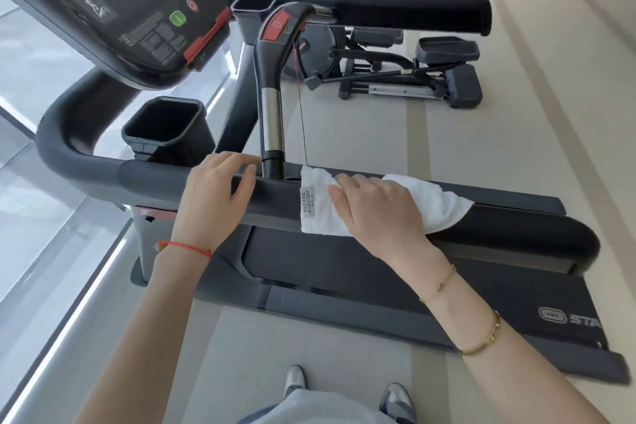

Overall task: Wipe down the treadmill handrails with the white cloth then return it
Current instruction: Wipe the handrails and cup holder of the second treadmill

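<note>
The treadmill's near handrail [509, 227] is a thick dark padded bar running across the middle of the view. A white cloth [433, 203] with a small sewn label is draped over it. My right hand [378, 206] lies flat on the cloth, pressing it onto the rail with straight fingers. My left hand [216, 196] rests on the same rail just left of the cloth, fingers curled over the top beside the upright grip bar [272, 120]. The far handrail [406, 10] runs across the top of the view, bare.
The console [113, 3] with a green button hangs at the upper left, and two black cup holders [165, 127] sit beside it. A red safety cord hangs from the grip bar. An elliptical machine [395, 69] stands beyond on the beige floor. My shoes show at the bottom.
</note>
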